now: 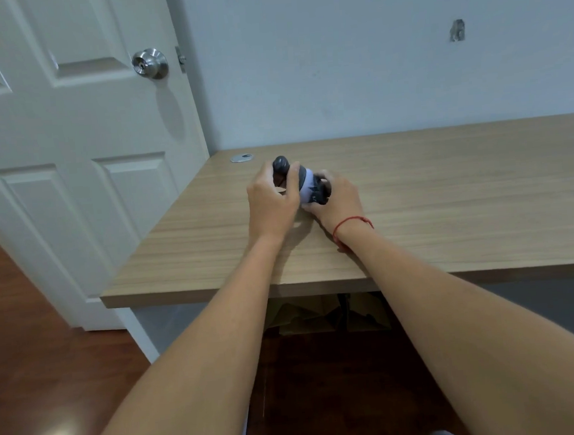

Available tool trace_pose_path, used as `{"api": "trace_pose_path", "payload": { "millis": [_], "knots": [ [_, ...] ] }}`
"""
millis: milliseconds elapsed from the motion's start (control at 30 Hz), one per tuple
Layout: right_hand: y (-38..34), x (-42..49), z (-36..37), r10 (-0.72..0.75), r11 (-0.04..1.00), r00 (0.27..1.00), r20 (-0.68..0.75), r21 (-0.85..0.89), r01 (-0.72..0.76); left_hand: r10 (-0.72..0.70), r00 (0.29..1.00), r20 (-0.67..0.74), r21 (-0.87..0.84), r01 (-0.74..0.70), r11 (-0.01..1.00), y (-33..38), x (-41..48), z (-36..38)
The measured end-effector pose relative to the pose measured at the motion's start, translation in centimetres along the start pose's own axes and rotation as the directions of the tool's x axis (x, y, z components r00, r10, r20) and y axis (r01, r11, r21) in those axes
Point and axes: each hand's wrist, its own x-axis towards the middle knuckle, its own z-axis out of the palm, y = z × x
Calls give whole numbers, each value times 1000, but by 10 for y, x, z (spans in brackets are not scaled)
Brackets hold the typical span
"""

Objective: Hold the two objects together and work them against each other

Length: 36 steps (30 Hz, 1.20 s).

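Observation:
A small grey, white and black bundle, which looks like a rolled pair of socks, lies on the wooden desk near its left end. My left hand grips the bundle's grey left end with curled fingers. My right hand holds its black right end, fingers curled round it. A red string bracelet circles my right wrist. Both forearms reach over the desk's front edge.
A white panelled door with a metal knob stands left of the desk. A round metal cable grommet sits at the desk's back left corner. Brown cardboard lies under the desk on a reddish wooden floor.

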Motion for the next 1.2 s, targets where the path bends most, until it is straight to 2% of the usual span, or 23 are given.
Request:
{"api": "trace_pose_path", "payload": {
  "millis": [133, 300, 433, 567, 633, 733, 800, 900, 967, 1033, 1200],
  "knots": [
    [-1, 0, 1, -60, 998, 998, 3, -36, 60, -41, 999, -21, 42, 42, 998, -9, 3, 0],
    [2, 3, 3, -14, 996, 1000, 0, -88, 14, 99, 993, 57, 60, -103, 993, 0, -2, 1],
    [-1, 1, 3, -70, 988, 997, 23, -133, 72, -17, 999, -27, 80, 19, 997, -9, 5, 0],
    [2, 2, 2, -40, 992, 999, -11, -123, 38, 82, 995, 59, 82, -86, 993, 1, -1, 0],
    [0, 0, 2, -48, 993, 999, 7, -111, 49, 10, 1000, 17, 106, -11, 994, -5, 2, 1],
    [-2, -3, 1, -58, 995, 998, 32, -74, 60, -175, 984, -31, 196, 178, 964, -15, 8, -2],
    [-1, -3, 1, -35, 998, 999, 23, -56, 37, -143, 989, -24, 167, 145, 975, -12, 8, -3],
    [1, -2, 1, -5, 998, 1000, 14, -55, 6, -33, 998, -49, 27, 34, 999, -2, 4, -2],
    [-1, -3, 0, -27, 999, 999, 24, -45, 28, -3, 1000, -17, 16, 3, 1000, -1, 3, -1],
    [-3, -4, 0, -44, 998, 998, 37, -33, 45, -15, 1000, 12, 38, 14, 999, -4, 3, 0],
    [-1, -3, 2, -2, 999, 999, 35, 40, 0, -123, 990, -68, 119, 130, 984, -14, 9, -1]
  ]
}}
